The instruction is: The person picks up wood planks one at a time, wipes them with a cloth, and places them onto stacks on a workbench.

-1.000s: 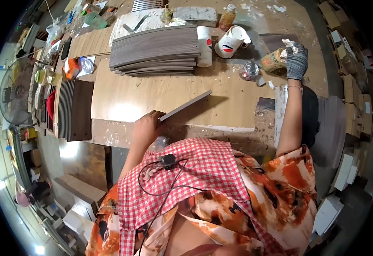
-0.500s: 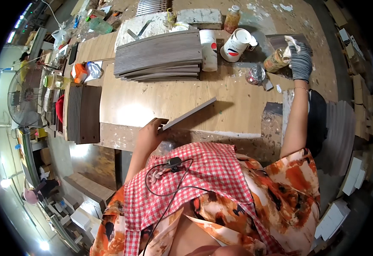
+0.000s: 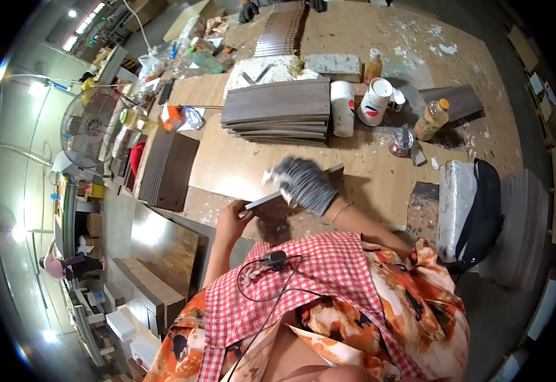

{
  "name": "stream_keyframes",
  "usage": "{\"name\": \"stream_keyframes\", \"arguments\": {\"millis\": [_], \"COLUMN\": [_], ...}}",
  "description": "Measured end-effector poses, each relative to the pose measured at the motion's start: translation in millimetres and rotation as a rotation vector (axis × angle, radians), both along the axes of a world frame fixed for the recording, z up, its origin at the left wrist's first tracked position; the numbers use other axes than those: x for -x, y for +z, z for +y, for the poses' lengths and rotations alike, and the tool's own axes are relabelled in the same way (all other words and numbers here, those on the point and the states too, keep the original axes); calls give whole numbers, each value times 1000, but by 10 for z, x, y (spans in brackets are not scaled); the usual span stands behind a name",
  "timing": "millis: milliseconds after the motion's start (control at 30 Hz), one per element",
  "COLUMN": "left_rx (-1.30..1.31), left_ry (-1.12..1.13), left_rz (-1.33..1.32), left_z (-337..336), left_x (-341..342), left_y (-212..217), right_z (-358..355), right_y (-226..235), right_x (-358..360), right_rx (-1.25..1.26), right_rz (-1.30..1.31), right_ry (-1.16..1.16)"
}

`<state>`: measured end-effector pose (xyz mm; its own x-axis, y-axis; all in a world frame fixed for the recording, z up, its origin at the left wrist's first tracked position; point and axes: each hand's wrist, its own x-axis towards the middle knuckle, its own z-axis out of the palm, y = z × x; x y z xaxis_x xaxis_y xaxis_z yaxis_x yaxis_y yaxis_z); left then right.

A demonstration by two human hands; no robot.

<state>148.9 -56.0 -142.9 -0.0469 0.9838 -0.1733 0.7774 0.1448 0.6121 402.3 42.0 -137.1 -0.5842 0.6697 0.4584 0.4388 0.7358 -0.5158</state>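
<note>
My bare left hand [image 3: 232,219] grips the near end of a thin dark wooden plank [image 3: 294,191], held on edge over the workbench [image 3: 240,165]. My right hand [image 3: 303,184], in a grey glove, presses a small white wad against the plank's upper face; its motion blurs it. A stack of similar dark planks [image 3: 278,111] lies further back on the bench.
Behind the stack stand a white cup [image 3: 341,108], a white bucket [image 3: 375,102] and two amber bottles [image 3: 432,119]. Another plank pile [image 3: 166,169] sits at the left, a black bag [image 3: 481,210] at the right, a fan [image 3: 90,127] far left. Another person's gloved hands [image 3: 249,9] work at the far end.
My right hand has come back from the amber bottle at the far right and now lies on the plank. My left hand still holds the plank's near end.
</note>
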Motion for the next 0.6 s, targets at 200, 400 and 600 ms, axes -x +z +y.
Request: {"name": "stream_keyframes", "arguments": {"millis": [200, 400, 600], "left_rx": [-183, -541, 2], "left_ry": [142, 412, 828], "left_rz": [-52, 88, -86], "left_z": [-318, -1569, -2844], "left_x": [132, 802, 970], "left_y": [-125, -1140, -1744], "right_z": [-247, -100, -76], "right_y": [-264, -368, -281], "right_x": [236, 372, 297], "right_rx": [-41, -51, -74], "right_rz": [-206, -213, -151], "right_ry": [-109, -53, -100]}}
